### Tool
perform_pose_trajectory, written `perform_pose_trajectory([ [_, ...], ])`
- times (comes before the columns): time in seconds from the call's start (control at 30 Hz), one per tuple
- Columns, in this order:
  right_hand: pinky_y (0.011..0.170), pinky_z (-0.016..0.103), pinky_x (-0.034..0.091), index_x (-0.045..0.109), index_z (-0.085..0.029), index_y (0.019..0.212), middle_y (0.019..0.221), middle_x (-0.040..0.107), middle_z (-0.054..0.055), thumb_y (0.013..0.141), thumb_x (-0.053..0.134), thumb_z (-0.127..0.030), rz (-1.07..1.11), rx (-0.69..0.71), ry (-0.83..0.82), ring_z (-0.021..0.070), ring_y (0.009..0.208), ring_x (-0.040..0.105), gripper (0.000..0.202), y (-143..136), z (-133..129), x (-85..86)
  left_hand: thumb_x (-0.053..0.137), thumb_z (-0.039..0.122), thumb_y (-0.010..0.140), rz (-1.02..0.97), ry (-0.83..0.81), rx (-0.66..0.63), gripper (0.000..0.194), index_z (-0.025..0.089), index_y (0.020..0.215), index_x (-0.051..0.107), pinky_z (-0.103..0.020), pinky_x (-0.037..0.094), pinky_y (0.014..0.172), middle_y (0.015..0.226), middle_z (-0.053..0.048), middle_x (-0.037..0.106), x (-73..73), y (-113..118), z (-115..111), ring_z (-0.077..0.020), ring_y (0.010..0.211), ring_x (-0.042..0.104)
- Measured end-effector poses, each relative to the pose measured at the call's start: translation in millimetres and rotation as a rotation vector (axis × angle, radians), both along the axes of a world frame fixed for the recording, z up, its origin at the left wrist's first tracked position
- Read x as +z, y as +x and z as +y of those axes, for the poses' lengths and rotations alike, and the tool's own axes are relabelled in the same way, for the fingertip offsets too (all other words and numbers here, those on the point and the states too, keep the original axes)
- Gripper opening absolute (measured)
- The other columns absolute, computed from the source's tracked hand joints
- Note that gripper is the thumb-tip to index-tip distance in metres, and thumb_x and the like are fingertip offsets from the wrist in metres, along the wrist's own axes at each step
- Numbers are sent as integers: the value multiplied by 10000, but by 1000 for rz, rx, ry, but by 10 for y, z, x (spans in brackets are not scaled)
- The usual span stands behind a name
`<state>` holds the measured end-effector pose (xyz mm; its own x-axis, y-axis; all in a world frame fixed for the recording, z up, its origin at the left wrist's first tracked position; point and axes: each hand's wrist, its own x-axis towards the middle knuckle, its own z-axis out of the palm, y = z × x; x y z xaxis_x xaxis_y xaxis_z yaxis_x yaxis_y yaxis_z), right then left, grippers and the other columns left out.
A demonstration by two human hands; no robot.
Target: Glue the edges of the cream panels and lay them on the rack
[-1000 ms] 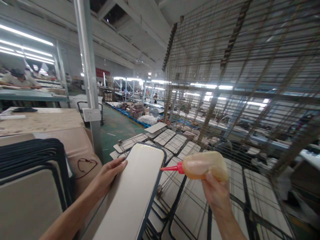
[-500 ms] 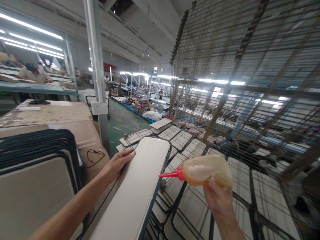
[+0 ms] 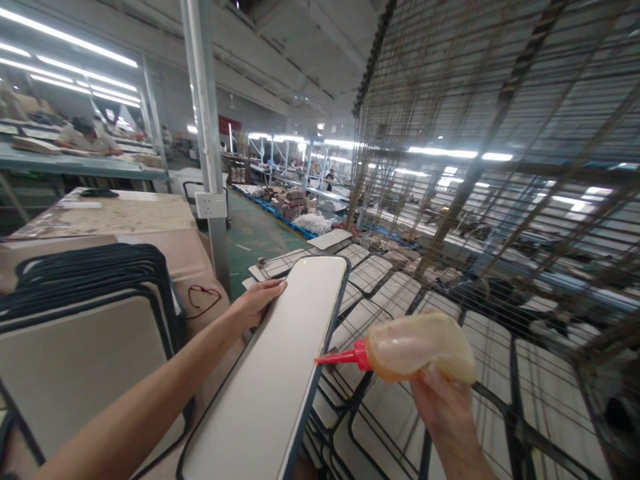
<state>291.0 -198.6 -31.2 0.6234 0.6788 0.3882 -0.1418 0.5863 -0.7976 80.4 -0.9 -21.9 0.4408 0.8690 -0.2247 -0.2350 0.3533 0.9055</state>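
Note:
A long white panel with rounded corners and a dark edge (image 3: 290, 347) is tilted up in front of me. My left hand (image 3: 263, 300) grips its left edge near the far end, thumb on the white face. In my right hand (image 3: 443, 397) lies a soft translucent squeeze bottle (image 3: 417, 347) holding amber liquid, tipped on its side. Its red nozzle (image 3: 345, 358) points left, and the tip is at the panel's right edge. A thin yellowish line shows along that edge near the far corner.
Dark-edged panels (image 3: 85, 353) are stacked at left, with eyeglasses (image 3: 204, 298) beside them. A wire rack (image 3: 450, 220) rises at right, and several similar panels (image 3: 385, 427) lie on its wires. A metal post (image 3: 205, 120) stands ahead; a person (image 3: 87, 137) works at a far table.
The nozzle tip has moved slightly nearer to me along the panel's right edge. The view has turned a little left. Both hands keep their holds.

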Motion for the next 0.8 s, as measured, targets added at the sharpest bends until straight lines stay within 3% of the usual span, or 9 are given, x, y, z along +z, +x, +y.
perform_pose_trajectory([
  [0.23,874,564,455,517,-284,1269,1078,657,121,575,800,-326,4,44,5,350,1009,600,751,-56,-51,13,753,205,653,10,-3,44,165,140,767,654,-262,498,479,574,-21,673,13,43,130,-170,486,619],
  [0.43,885,571,445,540,-285,1239,1080,655,123,634,763,-297,-38,131,33,348,1002,607,645,-46,-97,-67,748,216,664,14,-11,70,160,144,761,643,-250,487,462,560,-10,658,8,67,210,-162,472,609],
  [0.57,900,562,437,496,-285,1281,1097,649,125,634,772,-317,-27,141,17,351,1025,596,705,-89,-139,-66,741,214,674,13,-19,98,160,143,773,637,-253,497,475,563,-7,656,17,65,250,-158,474,607],
  [0.8,939,561,401,501,-323,1254,1093,658,80,609,804,-325,23,194,-43,344,1069,573,713,-210,-234,24,622,86,751,6,-35,150,71,130,699,602,-229,486,436,514,4,633,84,18,299,-123,403,555],
])
